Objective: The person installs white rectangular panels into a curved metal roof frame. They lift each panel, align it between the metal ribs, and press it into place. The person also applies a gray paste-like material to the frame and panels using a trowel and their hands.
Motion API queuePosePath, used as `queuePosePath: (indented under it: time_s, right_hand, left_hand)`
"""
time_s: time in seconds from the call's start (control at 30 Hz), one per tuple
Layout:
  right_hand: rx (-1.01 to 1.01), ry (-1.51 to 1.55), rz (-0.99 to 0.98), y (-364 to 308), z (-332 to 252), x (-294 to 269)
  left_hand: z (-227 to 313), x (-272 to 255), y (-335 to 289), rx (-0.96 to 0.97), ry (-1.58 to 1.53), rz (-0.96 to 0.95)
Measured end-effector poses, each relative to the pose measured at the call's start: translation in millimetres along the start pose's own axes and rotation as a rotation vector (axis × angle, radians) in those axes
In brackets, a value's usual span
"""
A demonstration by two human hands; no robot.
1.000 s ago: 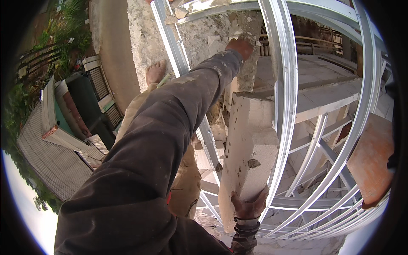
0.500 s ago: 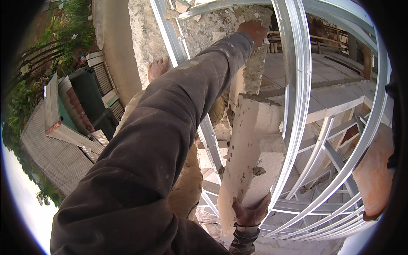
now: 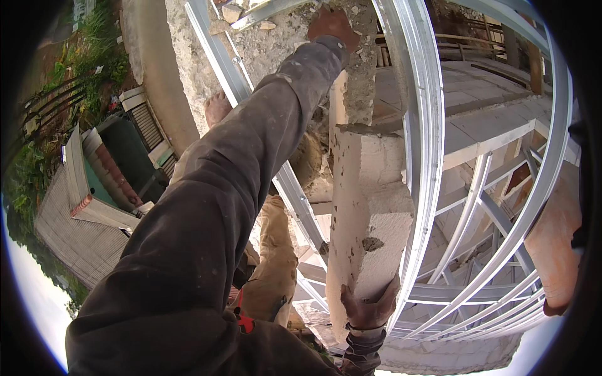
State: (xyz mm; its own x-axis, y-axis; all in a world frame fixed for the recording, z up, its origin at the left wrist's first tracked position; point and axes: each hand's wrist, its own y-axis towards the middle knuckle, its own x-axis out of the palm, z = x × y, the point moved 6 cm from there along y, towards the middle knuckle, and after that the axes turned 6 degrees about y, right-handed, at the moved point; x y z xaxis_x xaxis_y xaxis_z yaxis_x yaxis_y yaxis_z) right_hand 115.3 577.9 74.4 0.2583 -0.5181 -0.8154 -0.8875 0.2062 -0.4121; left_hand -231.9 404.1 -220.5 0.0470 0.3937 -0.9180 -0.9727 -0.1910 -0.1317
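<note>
My right hand (image 3: 370,308) comes up from the lower edge in a dark sleeve. Its thumb and fingers are wrapped round the near end of a rough, pale concrete beam (image 3: 379,188), which has pits and a dark hole in its surface. A shiny steel channel (image 3: 427,113) runs close along the beam's right side. My left hand does not show. A dark trouser leg (image 3: 207,207) crosses the middle of the view, ending in a bare foot (image 3: 332,28) on the broken concrete.
Below to the right spread many metal truss members (image 3: 467,219). Another steel channel (image 3: 291,188) passes under the leg. A second bare foot (image 3: 217,108) and a tan trouser leg (image 3: 276,250) show beyond it. Far down on the left is a house roof (image 3: 84,222).
The view has shifted, so the beam's far part and the feet appear further left and higher. My right hand stays on the beam's near end. More of the tan trouser leg shows.
</note>
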Motion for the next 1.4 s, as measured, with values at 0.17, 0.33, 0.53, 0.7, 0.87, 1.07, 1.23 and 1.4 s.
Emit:
queuePosePath:
  time_s: [0.17,0.33,0.53,0.7,0.87,1.07,1.23,1.4]
  right_hand:
    - [-0.073,-0.034,0.029,15.7,-2.3,5.8]
    - [-0.091,-0.018,0.022,32.7,1.8,15.0]
    - [-0.303,-0.119,0.176,49.2,-6.4,21.4]
    - [-0.326,-0.185,0.137,71.7,-14.8,31.8]
    - [-0.344,-0.149,0.133,96.0,-24.8,43.5]
    - [-0.254,-0.05,0.131,119.5,-12.6,69.2]
    - [-0.353,-0.081,0.218,135.8,-2.5,79.4]
    - [-0.559,-0.062,0.374,145.9,-4.3,85.4]
  left_hand:
    - [-54.9,59.0,-111.3,-0.302,-0.419,-0.468]
    - [-41.7,52.1,-255.1,-1.026,-1.147,-0.687]
    - [-7.8,24.2,-267.7,-1.107,-1.488,-0.777]
    - [0.4,25.7,-238.3,-0.978,-1.625,-0.768]
    - [-0.6,25.1,-199.5,-0.975,-1.707,-0.536]
    - [-17.7,70.1,-162.6,-0.818,-1.432,-0.435]
    - [-14.4,88.0,-136.6,-0.827,-1.452,-0.488]
    - [-5.0,63.2,-108.0,-0.585,-1.222,-0.392]
